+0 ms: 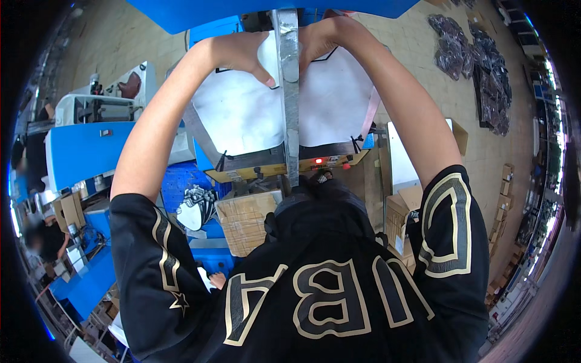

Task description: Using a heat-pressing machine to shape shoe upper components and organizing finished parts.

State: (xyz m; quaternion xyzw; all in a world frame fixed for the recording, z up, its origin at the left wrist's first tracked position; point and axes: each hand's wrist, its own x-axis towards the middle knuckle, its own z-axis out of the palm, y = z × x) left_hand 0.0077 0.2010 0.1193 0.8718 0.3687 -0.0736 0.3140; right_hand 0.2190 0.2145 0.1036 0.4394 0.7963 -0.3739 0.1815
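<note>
Two white sheet-like pads, the left pad (239, 115) and the right pad (333, 100), lie on either side of an upright grey metal bar (290, 91). My left hand (245, 54) rests at the far part of the left pad, thumb stretched toward the bar and apart from the fingers. A small dark piece shows at the thumb tip, too small to name. Across the bar, my right hand (318, 39) bends over the far part of the right pad, beside a black outlined strip (327, 57). The bar and the hand itself hide its fingers.
A blue machine part (272, 7) overhangs the far side. Below the pads, a red light (318, 161) glows on the front panel. White cut pieces (192, 209) are stacked at left, beside a taped cardboard box (245, 224). Another person's hand (216, 279) shows at lower left.
</note>
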